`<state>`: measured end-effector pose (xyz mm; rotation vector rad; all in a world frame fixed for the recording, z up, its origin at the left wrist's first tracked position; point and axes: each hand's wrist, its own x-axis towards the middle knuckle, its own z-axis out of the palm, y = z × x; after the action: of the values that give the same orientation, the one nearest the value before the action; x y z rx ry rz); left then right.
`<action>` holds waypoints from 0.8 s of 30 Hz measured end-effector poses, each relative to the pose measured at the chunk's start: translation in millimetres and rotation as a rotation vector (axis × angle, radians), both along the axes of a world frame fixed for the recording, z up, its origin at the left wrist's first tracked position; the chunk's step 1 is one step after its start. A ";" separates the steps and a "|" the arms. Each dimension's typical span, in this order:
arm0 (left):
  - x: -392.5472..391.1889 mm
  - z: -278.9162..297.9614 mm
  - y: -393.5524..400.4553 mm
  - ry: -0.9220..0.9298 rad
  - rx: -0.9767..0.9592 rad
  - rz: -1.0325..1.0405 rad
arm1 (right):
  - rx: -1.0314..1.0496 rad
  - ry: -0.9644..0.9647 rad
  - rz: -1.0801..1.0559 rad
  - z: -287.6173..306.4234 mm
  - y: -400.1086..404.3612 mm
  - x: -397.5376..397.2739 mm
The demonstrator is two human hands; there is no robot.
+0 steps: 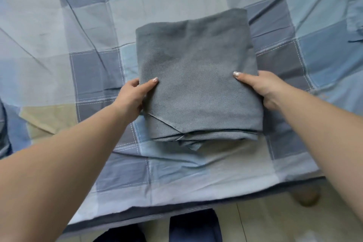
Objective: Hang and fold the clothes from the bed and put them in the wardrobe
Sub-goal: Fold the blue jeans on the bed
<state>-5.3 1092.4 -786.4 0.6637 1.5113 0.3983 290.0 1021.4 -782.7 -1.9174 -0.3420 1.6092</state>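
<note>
Folded grey garment (196, 76) sits on the bed (59, 25), near its front edge, approx mid-view, several layers thick w/ loose edges showing at the near side. Left hand (130, 97) holds the garment's left edge: thumb on top, fingers tucked under, so its grip is closed on the fabric. Right hand (261, 86) does the same on the right edge, thumb on top, fingers hidden beneath. Both forearms reach in from the bottom corners. Bed cover is a blue/grey/beige check, wrinkled. Below the bed edge: pale floor (265, 222), dark trouser legs (194, 228).
</note>
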 end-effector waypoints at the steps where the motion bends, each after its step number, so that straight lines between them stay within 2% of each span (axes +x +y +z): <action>1: -2.9 2.4 -3.8 0.004 0.021 0.007 | -0.014 0.013 -0.029 2.4 -9.4 -5.5; 6: -29.4 33.4 -30.4 -0.009 0.077 -0.084 | -0.007 0.085 -0.172 34.2 -74.0 -40.2; 12: -62.2 105.0 -51.1 -0.087 0.129 -0.246 | 0.092 0.087 -0.338 106.1 -148.4 -93.4; 17: -84.4 190.2 -66.4 -0.081 0.213 -0.469 | 0.192 0.119 -0.513 194.0 -216.5 -157.8; 24: -105.9 337.5 -118.3 -0.189 0.234 -0.674 | 0.219 0.006 -0.717 346.5 -308.4 -220.3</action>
<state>-111.1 974.1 -448.9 1.2312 0.9910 0.1115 69.7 713.0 -436.2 -1.6042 0.1620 1.0491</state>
